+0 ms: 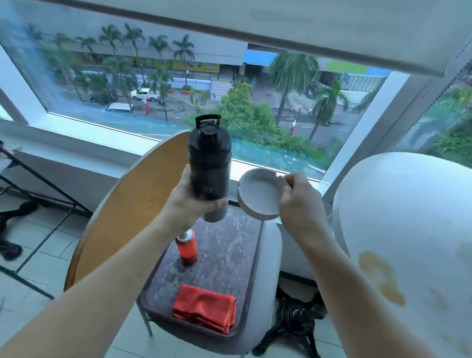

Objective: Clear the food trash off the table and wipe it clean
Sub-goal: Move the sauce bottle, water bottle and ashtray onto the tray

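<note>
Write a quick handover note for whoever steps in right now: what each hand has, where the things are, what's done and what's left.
Left hand grips the black bottle, lifted above the tray.
Right hand pinches the rim of the small white bowl, also in the air.
On the tray: an orange spray bottle, upright, and a folded red cloth, untouched.
The white round table to the right carries yellow-brown stains.
Done: bottle and bowl are picked up.
Left: set them down somewhere, then probably spray and wipe the stains with the cloth.

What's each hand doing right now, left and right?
Left hand: grips the black bottle, held up.
Right hand: pinches the rim of the small dish, tilted.
</note>
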{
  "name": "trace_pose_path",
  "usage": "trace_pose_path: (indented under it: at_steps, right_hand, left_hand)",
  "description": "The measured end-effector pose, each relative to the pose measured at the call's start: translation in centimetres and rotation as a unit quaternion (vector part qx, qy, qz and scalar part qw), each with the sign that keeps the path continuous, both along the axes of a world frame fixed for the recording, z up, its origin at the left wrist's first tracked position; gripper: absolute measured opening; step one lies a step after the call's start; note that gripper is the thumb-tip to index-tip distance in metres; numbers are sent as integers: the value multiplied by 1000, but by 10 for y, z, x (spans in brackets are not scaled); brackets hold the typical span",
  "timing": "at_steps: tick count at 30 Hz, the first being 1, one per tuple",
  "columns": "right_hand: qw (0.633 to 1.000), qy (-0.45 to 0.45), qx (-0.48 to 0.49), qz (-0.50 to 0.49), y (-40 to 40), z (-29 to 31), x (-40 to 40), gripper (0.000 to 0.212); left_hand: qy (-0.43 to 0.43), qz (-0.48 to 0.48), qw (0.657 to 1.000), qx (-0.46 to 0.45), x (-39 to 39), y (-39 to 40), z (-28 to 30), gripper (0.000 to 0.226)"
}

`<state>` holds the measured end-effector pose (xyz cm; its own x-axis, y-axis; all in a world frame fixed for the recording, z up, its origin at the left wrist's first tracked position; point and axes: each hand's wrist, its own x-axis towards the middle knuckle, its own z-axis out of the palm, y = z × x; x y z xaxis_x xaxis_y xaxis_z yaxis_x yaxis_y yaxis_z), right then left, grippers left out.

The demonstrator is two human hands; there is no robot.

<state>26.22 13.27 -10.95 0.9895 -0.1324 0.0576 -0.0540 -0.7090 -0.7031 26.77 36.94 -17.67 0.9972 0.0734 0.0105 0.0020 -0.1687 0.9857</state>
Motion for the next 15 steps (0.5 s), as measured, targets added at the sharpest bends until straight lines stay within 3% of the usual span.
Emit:
trace_pose_path:
  at_steps: [15]
  right_hand:
    - [997, 53, 39, -49, 26, -108, 46, 18]
  left_hand:
    - [66, -18, 996, 54, 57, 20, -67, 76]
